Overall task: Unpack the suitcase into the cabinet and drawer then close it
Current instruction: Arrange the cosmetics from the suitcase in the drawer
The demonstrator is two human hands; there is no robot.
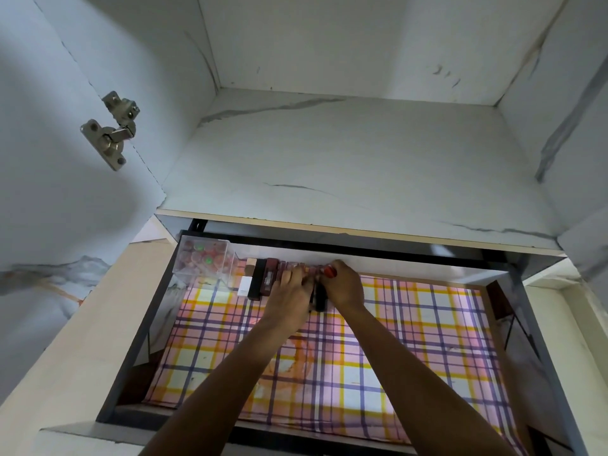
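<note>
Our two bare forearms reach up from the bottom edge of the frame into the open dark-framed drawer, whose floor is covered by a plaid paper liner of pink, yellow and purple stripes. Both hands meet at the drawer's far wall, in the middle of the frame. Our left hand lies over a row of small dark red and black cosmetic tubes lined up against that wall, its fingers stretched onto them; we cannot tell whether it pinches one. Our right hand has its fingers curled round a small red-capped item, and a black tube shows between the two hands. Left of the row sits a little white box, its label too blurred to read. In the drawer's far left corner stands a clear plastic box of round pinkish pieces, two with green spots; any writing there is too small to make out. Above, in the upper half of the frame, we see the white marble-patterned cabinet shelf, and at upper left a metal hinge on the open cabinet door
</note>
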